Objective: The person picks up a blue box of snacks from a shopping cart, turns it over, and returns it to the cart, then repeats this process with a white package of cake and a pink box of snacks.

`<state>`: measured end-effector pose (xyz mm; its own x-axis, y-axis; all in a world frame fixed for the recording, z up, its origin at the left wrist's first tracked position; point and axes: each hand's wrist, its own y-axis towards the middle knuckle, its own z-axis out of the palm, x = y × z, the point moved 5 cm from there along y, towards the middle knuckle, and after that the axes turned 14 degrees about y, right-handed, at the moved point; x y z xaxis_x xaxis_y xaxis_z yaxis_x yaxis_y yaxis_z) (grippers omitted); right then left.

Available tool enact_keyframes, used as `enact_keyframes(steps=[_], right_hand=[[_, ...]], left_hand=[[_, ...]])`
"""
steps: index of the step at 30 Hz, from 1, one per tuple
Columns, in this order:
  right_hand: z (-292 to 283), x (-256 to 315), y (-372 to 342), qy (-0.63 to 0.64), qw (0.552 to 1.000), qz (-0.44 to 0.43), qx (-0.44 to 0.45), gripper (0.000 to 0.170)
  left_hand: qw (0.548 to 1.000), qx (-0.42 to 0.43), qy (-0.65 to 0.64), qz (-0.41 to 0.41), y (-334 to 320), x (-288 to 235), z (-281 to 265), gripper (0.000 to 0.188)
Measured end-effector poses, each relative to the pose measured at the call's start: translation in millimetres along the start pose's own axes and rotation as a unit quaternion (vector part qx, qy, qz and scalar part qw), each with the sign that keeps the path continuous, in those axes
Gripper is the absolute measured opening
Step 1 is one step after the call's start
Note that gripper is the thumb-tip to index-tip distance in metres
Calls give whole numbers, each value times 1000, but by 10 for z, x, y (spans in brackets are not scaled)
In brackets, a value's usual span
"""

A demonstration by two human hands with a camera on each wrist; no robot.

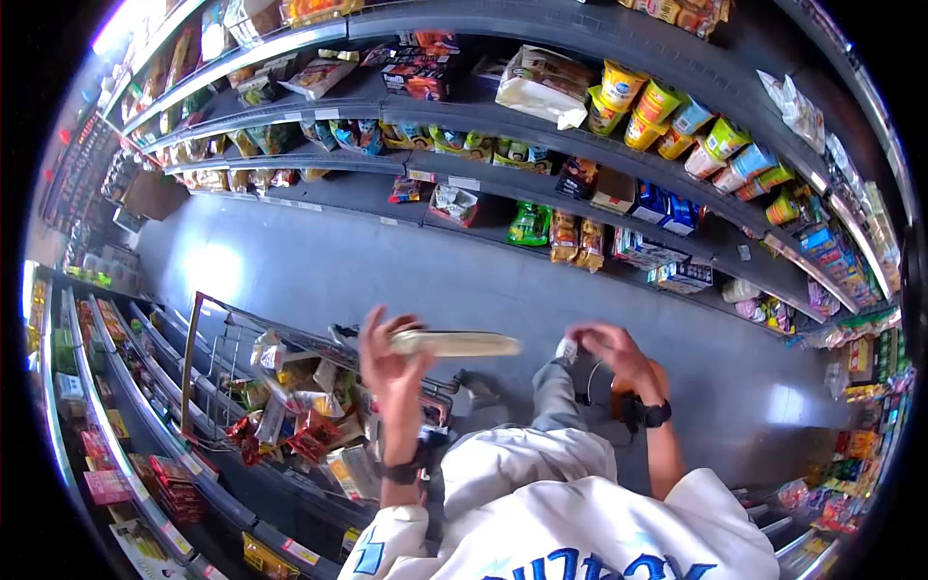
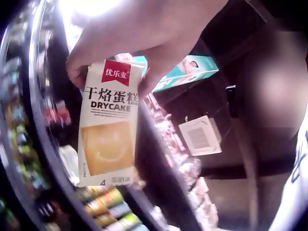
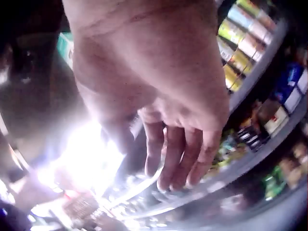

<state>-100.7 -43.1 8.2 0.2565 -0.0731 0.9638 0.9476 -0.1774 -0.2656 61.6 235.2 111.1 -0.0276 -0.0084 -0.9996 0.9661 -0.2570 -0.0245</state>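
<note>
My left hand (image 1: 389,365) grips one end of a flat, pale pack of dry cake (image 1: 471,343), held out level above the aisle floor. In the left wrist view the dry cake pack (image 2: 108,144) shows a red label and a yellow cake picture on its front, with the thumb and fingers around its top end. Off to the right of the pack, my right hand (image 1: 619,355) is in the air with nothing in it. Its fingers (image 3: 168,161) hang loosely bent, as the right wrist view shows.
A shopping cart (image 1: 188,367) full of packaged goods stands at my left, close by a lower shelf rack (image 1: 145,406). Ahead runs a long curved-looking shelf (image 1: 522,126) with cup noodles (image 1: 646,126), bags and boxes. Grey floor (image 1: 387,261) lies between.
</note>
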Motion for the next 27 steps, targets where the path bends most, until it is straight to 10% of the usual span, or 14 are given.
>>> enact_keyframes(steps=[7,12,16,18,23,27], right_hand=[[569,500,141,364,920,41,141,63],[79,274,214,118,983,-98,-101,55],[-165,492,87,-214,908,-169,-317,51],[-122,575,53,-295,883,-222,-291,53],[-296,491,-47,-66,960,-209,-177,43],[-1114,766,-190,-207,879,-231,-361,49]], left_hand=[[977,206,-37,-31,-17,146,1128,73],[984,168,9,-54,-11,542,1369,74],[926,273,-132,-223,-169,779,1886,64],[943,230,-117,-208,-136,839,2114,51],[938,145,-161,-270,109,1227,2539,32],[941,168,-146,-254,261,1192,3004,36]])
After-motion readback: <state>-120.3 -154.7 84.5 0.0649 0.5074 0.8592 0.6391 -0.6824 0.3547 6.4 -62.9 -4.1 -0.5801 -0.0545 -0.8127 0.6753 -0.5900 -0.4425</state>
